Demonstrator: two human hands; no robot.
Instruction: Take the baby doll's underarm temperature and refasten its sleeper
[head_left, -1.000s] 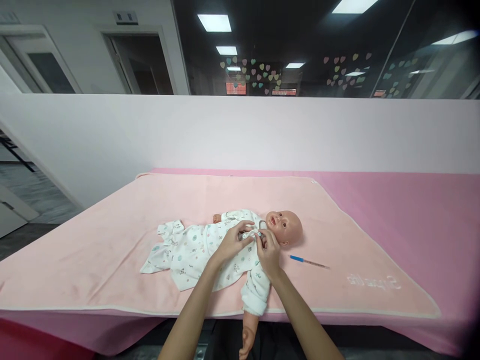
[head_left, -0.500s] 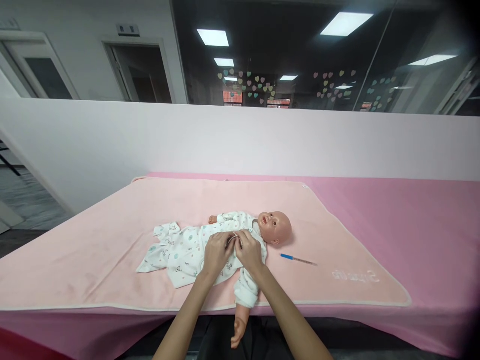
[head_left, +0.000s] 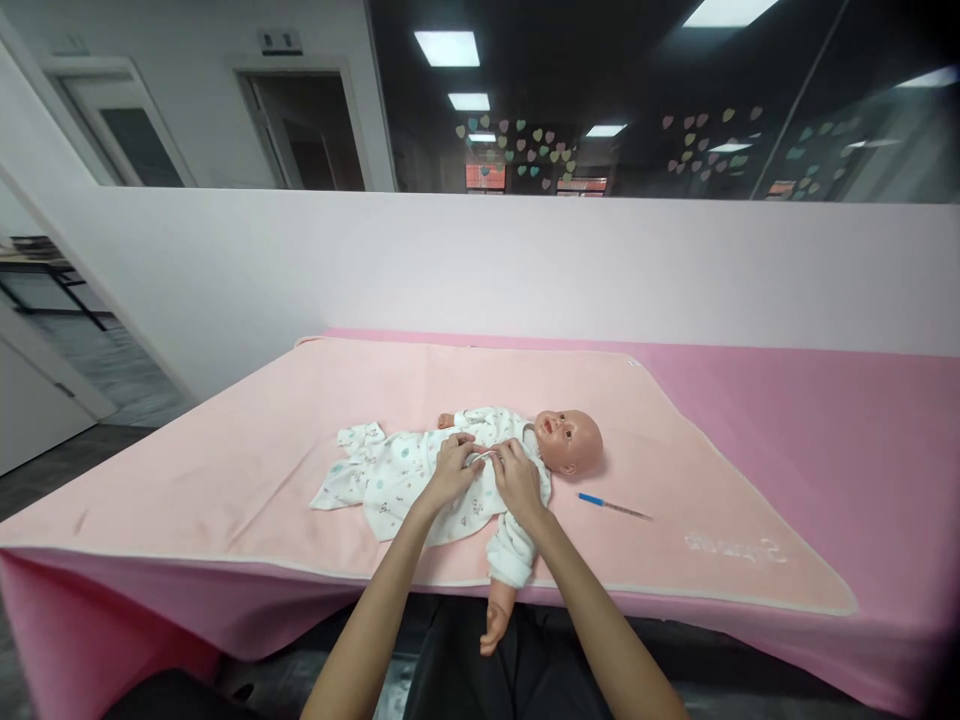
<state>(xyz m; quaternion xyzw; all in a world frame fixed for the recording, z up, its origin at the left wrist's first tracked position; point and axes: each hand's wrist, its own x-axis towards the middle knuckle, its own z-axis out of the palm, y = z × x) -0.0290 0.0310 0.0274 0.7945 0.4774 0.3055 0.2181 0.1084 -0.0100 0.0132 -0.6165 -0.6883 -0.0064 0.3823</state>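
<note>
One baby doll [head_left: 568, 441] is seen laid on its back across a pale pink blanket [head_left: 225, 470] on the tabletop [head_left: 825, 420], head toward 3 o'clock. Both the left hand [head_left: 452, 470] and the right hand [head_left: 517, 481] are closed in a pinching grip on the front of its printed romper [head_left: 390, 475], apparently at a chest fastening; fine fingertip alignment is judged necessary next. One blue-tipped thermometer [head_left: 611, 506] lies just beside the head, at 4 o'clock.
</note>
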